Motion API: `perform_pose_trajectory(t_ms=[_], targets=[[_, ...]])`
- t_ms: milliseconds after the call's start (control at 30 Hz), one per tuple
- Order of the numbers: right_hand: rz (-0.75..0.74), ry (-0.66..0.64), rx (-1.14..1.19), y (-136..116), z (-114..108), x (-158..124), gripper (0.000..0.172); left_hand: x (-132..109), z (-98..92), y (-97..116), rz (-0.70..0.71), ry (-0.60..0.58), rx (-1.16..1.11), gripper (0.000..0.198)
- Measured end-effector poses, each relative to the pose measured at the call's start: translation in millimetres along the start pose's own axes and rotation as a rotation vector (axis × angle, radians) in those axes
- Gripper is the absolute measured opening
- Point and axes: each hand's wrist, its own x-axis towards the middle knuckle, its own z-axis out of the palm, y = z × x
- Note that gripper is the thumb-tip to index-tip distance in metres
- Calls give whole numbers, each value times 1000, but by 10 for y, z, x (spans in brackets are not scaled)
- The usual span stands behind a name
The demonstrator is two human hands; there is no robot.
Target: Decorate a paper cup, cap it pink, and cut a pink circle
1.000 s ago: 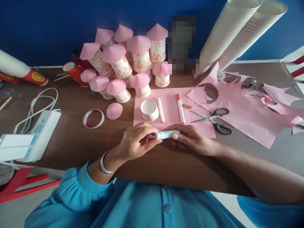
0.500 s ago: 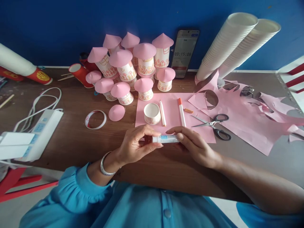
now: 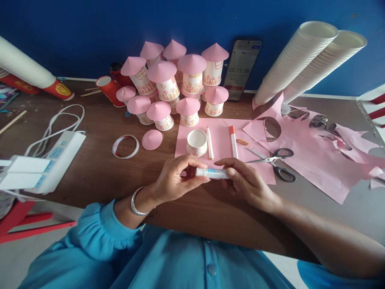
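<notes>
The left hand (image 3: 173, 180) and right hand (image 3: 254, 186) pinch opposite ends of a crosswise glue stick (image 3: 212, 173). A paper cup (image 3: 197, 150) stands beyond, nearer the left.

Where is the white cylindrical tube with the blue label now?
In the head view, the tube is just right of centre, held between the left hand and the right hand, nearer the person than the short, uncovered white paper cup.

Beyond the white power strip (image 3: 69, 153) curls a white cable (image 3: 50, 123); left of the strip lies a wooden stick (image 3: 13, 121), below it stands a red frame (image 3: 16, 218), and far right of it a phone (image 3: 243, 72) leans on the blue wall (image 3: 192, 24)
</notes>
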Motion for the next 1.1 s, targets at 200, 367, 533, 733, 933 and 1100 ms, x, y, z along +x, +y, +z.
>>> perform_pose_trajectory(t_ms=[200, 367, 533, 733, 933, 1100], targets=[[-37, -59, 2, 7, -15, 18, 35, -7, -11, 1, -31, -3, 6, 17], [59, -179, 169, -34, -5, 48, 42, -32, -26, -5, -43, -11, 34, 18], [98, -246, 256, -19, -9, 65, 53, -25, -39, -15, 35, -31, 51, 20], [-4, -38, 75, -4, -4, 31, 49, 1, -34, -13, 33, -2, 30, 17], [33, 40, 139, -13, 14, 49, 40, 10, -34, 9, 13, 1, -20, 16], [76, 12, 410, 12, 70, 58, 44, -3, -14, -17, 53, -15, -44, 30]])
